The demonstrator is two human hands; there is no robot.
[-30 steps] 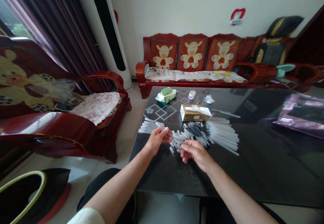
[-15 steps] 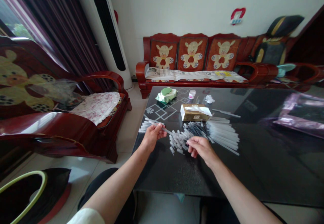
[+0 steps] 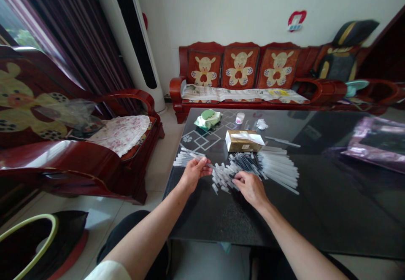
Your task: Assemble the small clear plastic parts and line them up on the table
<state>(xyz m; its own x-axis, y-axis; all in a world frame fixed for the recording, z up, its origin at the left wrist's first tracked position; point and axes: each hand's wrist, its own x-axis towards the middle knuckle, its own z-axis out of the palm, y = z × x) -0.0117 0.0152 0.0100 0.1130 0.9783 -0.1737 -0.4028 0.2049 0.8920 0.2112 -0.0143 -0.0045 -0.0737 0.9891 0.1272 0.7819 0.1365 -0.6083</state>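
My left hand (image 3: 195, 173) is closed in a pinch around a slim, translucent white pen barrel (image 3: 193, 155). Under and beyond it, a row of similar white pens (image 3: 182, 158) lies at the table's left edge. My right hand (image 3: 250, 188) has thumb and fingertips together at the right side of a heap of short, whitish pen caps (image 3: 223, 176); whatever is in that pinch is too small to make out. Past the right hand lie a bundle of thin dark refills (image 3: 244, 161) and a fan of long translucent tubes (image 3: 280, 168).
Behind the heaps stands a gold and white tissue box (image 3: 245, 145). Farther back are a green wipes pack (image 3: 208, 119), a small white cup (image 3: 240, 118) and a crumpled tissue (image 3: 262, 124). A purple plastic package (image 3: 376, 145) lies on the dark glossy table (image 3: 316, 221) at right.
My left hand has shifted slightly right and down, toward the caps, with the pen barrel in it. My right hand has moved slightly left, fingertips still together.
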